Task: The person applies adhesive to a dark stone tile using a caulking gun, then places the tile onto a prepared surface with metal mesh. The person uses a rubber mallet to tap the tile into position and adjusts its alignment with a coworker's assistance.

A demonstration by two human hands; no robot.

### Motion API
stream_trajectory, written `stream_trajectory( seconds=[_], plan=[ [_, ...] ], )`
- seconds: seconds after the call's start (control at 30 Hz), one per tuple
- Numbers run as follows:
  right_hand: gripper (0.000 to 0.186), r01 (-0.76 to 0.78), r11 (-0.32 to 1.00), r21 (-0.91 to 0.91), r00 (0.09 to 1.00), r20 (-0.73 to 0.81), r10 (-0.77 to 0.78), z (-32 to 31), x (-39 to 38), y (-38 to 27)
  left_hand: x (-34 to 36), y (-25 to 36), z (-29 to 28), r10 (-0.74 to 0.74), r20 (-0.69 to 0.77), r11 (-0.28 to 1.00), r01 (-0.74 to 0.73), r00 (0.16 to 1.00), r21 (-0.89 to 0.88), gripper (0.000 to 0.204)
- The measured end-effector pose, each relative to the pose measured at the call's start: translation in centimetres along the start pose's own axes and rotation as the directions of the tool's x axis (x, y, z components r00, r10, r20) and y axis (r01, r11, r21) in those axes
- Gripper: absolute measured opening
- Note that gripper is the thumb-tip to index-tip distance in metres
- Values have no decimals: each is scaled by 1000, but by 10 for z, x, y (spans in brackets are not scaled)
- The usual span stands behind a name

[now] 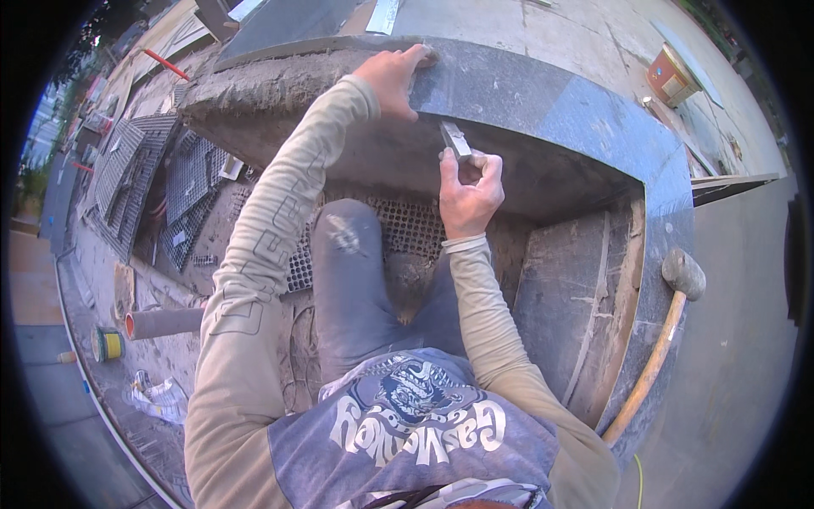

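Note:
My left hand (394, 81) is closed over the end of a grey stone slab (500, 85), fingers on top and thumb lower down against its front edge. The slab caps a rough concrete wall that curves in front of me. Just right of that hand and lower, my right hand (471, 195) pinches a small, light grey rectangular block (455, 140) between thumb and fingers. The block's upper end is close against the slab's underside; whether they touch, I cannot tell. A mallet (683, 274) with a grey head and wooden handle lies on the right slab.
Left of the wall, bare rough mortar (254, 93) shows, with black grid mats (186, 187) beyond. A pipe (165, 323) and a yellow-labelled tub (108, 344) are at lower left. A bucket (672, 75) stands far right. My knees are inside the recess, over a perforated mat (411, 227).

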State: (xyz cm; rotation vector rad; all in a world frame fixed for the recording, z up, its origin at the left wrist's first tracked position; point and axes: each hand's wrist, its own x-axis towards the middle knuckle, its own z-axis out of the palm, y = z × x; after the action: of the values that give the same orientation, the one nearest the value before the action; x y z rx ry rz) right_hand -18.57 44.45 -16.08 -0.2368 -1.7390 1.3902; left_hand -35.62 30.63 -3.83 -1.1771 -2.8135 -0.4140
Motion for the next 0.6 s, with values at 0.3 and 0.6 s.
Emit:
stream_trajectory(
  seconds=[0.3,0.6],
  plan=[
    [26,18,994,-110,1000,15,-17,36,12,-2,0,-8,7,137,-138,991,-135,981,25,93],
    [23,-18,996,-86,999,36,21,57,21,-2,0,-6,3,112,-78,992,-116,991,-49,89]
  ],
)
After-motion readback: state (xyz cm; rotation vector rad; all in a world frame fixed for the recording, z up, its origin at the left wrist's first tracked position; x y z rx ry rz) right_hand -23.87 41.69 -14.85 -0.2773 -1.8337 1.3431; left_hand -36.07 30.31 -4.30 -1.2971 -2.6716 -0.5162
